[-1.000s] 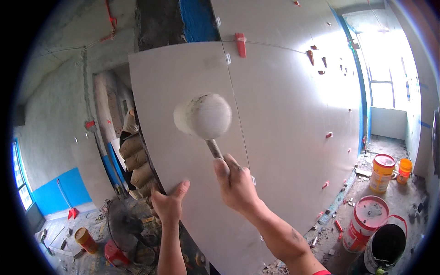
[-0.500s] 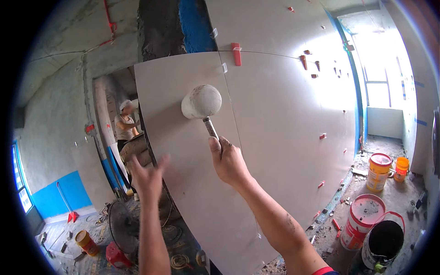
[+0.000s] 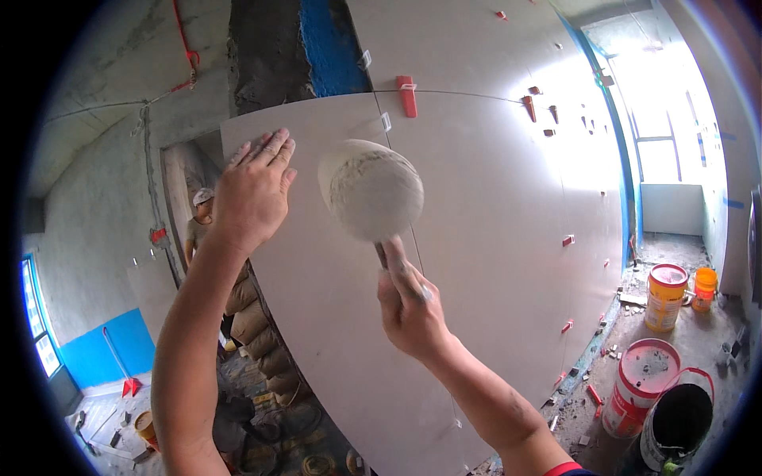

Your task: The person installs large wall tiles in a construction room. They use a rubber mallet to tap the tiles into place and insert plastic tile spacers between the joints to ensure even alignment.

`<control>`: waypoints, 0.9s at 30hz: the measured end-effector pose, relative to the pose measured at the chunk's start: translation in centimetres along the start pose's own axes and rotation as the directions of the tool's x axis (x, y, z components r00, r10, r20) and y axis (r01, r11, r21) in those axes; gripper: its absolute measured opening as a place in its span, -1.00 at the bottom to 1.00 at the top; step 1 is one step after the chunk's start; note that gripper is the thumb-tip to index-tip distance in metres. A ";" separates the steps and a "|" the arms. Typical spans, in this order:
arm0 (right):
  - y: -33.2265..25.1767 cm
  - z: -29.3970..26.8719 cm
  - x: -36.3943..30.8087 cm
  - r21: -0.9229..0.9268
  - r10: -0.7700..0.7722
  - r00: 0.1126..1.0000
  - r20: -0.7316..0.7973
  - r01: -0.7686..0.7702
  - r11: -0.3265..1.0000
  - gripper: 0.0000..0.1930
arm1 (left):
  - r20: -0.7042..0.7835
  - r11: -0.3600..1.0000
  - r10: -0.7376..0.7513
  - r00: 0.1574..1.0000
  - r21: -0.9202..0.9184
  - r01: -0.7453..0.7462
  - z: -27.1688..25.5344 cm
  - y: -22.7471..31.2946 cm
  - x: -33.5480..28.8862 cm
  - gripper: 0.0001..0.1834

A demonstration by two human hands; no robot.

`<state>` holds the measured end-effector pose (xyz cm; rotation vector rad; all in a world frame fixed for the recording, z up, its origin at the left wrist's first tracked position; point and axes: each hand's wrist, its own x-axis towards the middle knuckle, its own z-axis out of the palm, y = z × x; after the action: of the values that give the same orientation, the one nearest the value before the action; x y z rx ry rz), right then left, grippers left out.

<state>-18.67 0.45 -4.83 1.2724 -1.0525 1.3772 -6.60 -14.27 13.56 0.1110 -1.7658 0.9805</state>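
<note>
the left hand [image 3: 252, 190] is pressing flat and open on the large wall tile [image 3: 492, 238], while the right hand [image 3: 411, 311] is gripping the rubber mallet [image 3: 371, 190].

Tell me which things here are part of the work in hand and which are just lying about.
In use: large pale grey wall tile; white rubber mallet in right hand; left hand flat on tile; red plastic levelling clip.

Lying about: orange bucket; red-rimmed white bucket; black bucket; stacked sacks.

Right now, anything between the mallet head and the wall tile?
Nothing visible. The right hand holds the mallet with its head in front of the large tile; the left hand lies flat near the tile's upper left corner, beside the head.
</note>
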 end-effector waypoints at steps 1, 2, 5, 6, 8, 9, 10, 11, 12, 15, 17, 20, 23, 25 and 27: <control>0.4 0.3 0.9 0.028 0.050 0.999 0.009 -0.050 0.998 -0.41 | 0.002 1.000 0.010 1.000 0.016 -0.010 0.1 0.1 0.0 -0.52; 0.7 0.6 2.0 0.057 0.100 0.995 0.017 -0.101 0.993 -0.40 | -0.013 0.999 0.018 1.000 0.044 -0.018 0.5 0.0 -0.1 -0.52; -2.6 -1.9 4.8 0.184 0.392 0.912 0.123 -0.409 0.894 -0.41 | 0.013 0.994 0.015 1.000 0.109 -0.016 0.7 -0.2 -0.2 -0.54; -2.0 -1.6 4.7 0.170 0.265 0.964 0.004 -0.262 0.950 -0.42 | 0.014 0.994 0.012 1.000 0.112 -0.014 0.3 -0.2 0.1 -0.54; -0.2 -0.8 4.7 0.111 0.151 0.985 -0.078 -0.142 0.984 -0.42 | 0.029 0.994 0.010 1.000 0.108 -0.013 0.1 0.2 0.3 -0.53; 0.6 -0.5 5.0 0.088 0.166 0.985 -0.039 -0.162 0.983 -0.42 | 0.022 0.993 0.013 1.000 0.121 -0.015 0.8 0.2 -0.1 -0.53; 1.0 -1.0 5.7 0.052 0.174 0.985 -0.007 -0.173 0.984 -0.42 | -0.002 0.991 0.022 1.000 0.131 -0.021 1.1 0.3 0.3 -0.52; -0.8 -2.0 7.1 0.067 0.295 0.951 0.087 -0.301 0.951 -0.42 | -0.009 0.987 0.032 0.999 0.157 -0.030 1.2 -0.2 0.2 -0.52; -1.8 -2.4 7.6 0.072 0.406 0.895 0.184 -0.424 0.903 -0.42 | 0.013 0.987 0.025 1.000 0.155 -0.027 1.0 -0.4 0.2 -0.52; -0.6 -1.4 6.3 0.118 0.252 0.967 0.046 -0.256 0.960 -0.43 | 0.044 0.993 -0.003 0.999 0.115 -0.002 0.2 0.5 0.6 -0.54; 0.2 -1.0 7.4 0.069 0.339 0.924 0.177 -0.356 0.932 -0.43 | 0.043 0.990 0.004 0.999 0.138 -0.010 0.3 0.4 0.6 -0.51; -0.8 -1.7 7.1 0.034 0.396 0.886 0.239 -0.416 0.909 -0.42 | 0.029 0.991 0.050 0.998 0.122 -0.053 0.9 -0.7 0.8 -0.49; -0.5 -1.0 4.4 0.000 0.361 0.914 0.186 -0.367 0.930 -0.40 | -0.035 0.988 0.142 0.989 0.067 -0.140 1.3 -1.6 1.1 -0.43; -0.5 -0.6 0.9 0.028 0.365 0.911 0.191 -0.377 0.926 -0.40 | -0.161 0.999 0.051 0.986 0.024 -0.047 1.1 -1.8 0.2 -0.40; -1.4 -1.3 -2.2 -0.009 0.377 0.899 0.222 -0.385 0.923 -0.39 | -0.333 0.980 -0.201 0.921 -0.062 0.191 1.1 -1.6 -1.9 -0.40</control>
<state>-17.55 1.78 -7.13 1.3122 -1.4999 1.5738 -5.73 -16.76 12.76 0.0934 -1.4217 0.7768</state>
